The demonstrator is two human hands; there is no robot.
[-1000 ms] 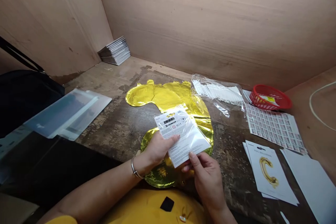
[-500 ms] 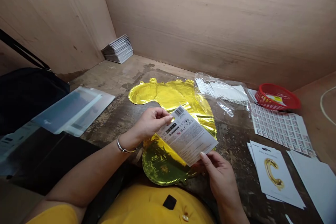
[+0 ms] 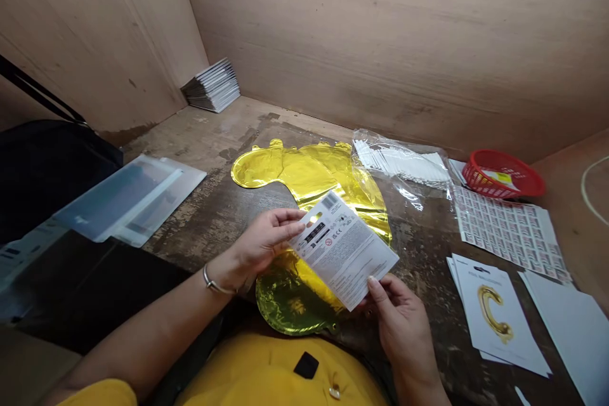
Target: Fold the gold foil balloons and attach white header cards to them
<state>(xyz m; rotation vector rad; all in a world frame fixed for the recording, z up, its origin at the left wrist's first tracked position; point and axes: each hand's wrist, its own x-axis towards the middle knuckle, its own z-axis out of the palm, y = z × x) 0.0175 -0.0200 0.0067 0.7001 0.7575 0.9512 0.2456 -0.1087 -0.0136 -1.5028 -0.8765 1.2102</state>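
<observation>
Left hand [image 3: 264,242] holds the upper edge of a glossy printed card [image 3: 342,250], its fingers lightly curled, while the right hand [image 3: 399,314] pinches the card's lower edge between thumb and fingers. The thin white rectangle, tilted across the frame and printed with a barcode and small black symbols, is held just above a flat, crinkled gold foil balloon [image 3: 304,181]. The balloon's mirror-like, rounded lobes spread across a scarred, dark wooden table [image 3: 421,247]. A metal bangle [image 3: 212,284] circles the left wrist, and a mustard-yellow garment [image 3: 266,371] fills the lower edge of the view. To the right, a clear plastic bag [image 3: 399,162] holds slender white sticks beside a red lattice-sided plastic basket [image 3: 499,158]. Below them lie a printed sheet of small labels [image 3: 509,228] and white cards [image 3: 495,314] bearing a gold letter C. Translucent plastic sleeves [image 3: 133,200] lie on the left near a black fabric bag [image 3: 47,171]. A stack of white packets [image 3: 212,85] sits in the corner against plywood walls [image 3: 380,32].
</observation>
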